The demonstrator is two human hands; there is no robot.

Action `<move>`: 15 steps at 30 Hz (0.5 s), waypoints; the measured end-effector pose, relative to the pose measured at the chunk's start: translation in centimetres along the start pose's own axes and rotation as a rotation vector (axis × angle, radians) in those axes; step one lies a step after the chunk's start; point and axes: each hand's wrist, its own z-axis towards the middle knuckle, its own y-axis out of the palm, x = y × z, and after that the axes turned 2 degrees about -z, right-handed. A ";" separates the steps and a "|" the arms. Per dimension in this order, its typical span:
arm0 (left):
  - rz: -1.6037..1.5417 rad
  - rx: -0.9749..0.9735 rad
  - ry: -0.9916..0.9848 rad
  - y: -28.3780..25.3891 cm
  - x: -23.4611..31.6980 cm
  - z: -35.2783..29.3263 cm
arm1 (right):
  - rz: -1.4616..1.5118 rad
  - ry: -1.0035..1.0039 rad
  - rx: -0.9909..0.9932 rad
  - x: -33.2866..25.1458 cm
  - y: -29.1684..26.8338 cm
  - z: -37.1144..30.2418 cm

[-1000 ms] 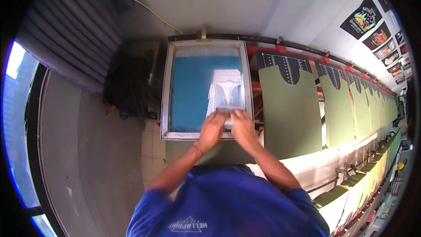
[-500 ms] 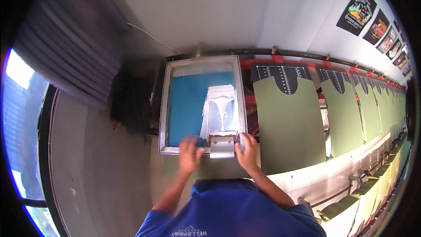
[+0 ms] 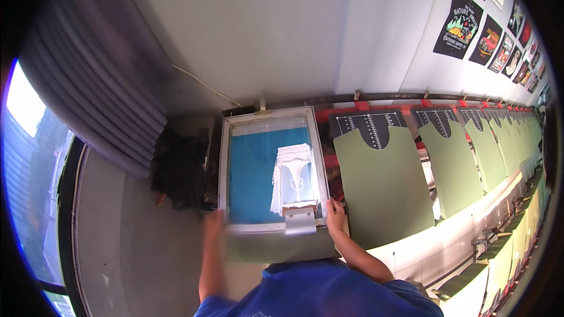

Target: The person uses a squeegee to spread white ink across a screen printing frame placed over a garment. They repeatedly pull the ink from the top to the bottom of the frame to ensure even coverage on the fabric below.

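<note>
A silkscreen frame (image 3: pixel 320 158) with blue mesh lies in front of me over a green fabric panel (image 3: pixel 270 248), whose near part sticks out below it. White ink (image 3: pixel 294 154) is smeared on the right half of the mesh. A squeegee (image 3: pixel 301 221) with a metal holder rests at the near edge, right of centre. My right hand (image 3: pixel 335 214) is closed on the frame's right side near the near corner. At the near left corner is my left hand (image 3: pixel 212 221), smeared by motion, so its fingers cannot be read.
Green fabric panels (image 3: pixel 385 182) lie on dark boards with white scale marks (image 3: pixel 371 129), in a row running off to the right. A dark cloth heap (image 3: pixel 179 167) sits left of the frame. Grey curtain (image 3: pixel 100 76) and a window are further left. Posters (image 3: pixel 458 23) hang on the wall.
Both hands have moved apart from beside the squeegee to the frame's left and right sides. The right hand has taken hold of the frame. The view has shifted, so the scene sits lower.
</note>
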 end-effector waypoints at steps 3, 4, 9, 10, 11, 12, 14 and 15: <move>0.046 0.140 0.170 0.4 1.1 -0.9 | 0.009 0.044 -0.056 -0.1 -0.5 -1.0; 0.071 0.195 0.205 1.0 2.0 -1.4 | 0.003 0.113 -0.074 -0.3 -0.9 -0.4; 0.117 0.166 0.034 -0.1 6.7 -5.5 | 0.298 0.114 -0.248 -2.1 -3.8 -0.3; 0.104 0.145 0.046 -0.3 7.5 -6.1 | 0.359 0.159 -0.281 -2.5 -4.8 -0.2; 0.087 0.134 0.070 -0.3 8.0 -6.5 | 0.449 0.145 -0.337 -2.8 -5.6 -0.1; 0.068 0.122 0.070 0.5 8.7 -6.7 | 0.407 0.158 -0.302 -3.3 -6.3 1.2; 0.044 0.112 0.083 2.8 8.9 -9.1 | 0.403 0.181 -0.274 -3.2 -10.5 1.8; 0.034 0.087 0.074 4.4 8.8 -10.0 | 0.385 0.198 -0.249 -2.9 -12.5 2.1</move>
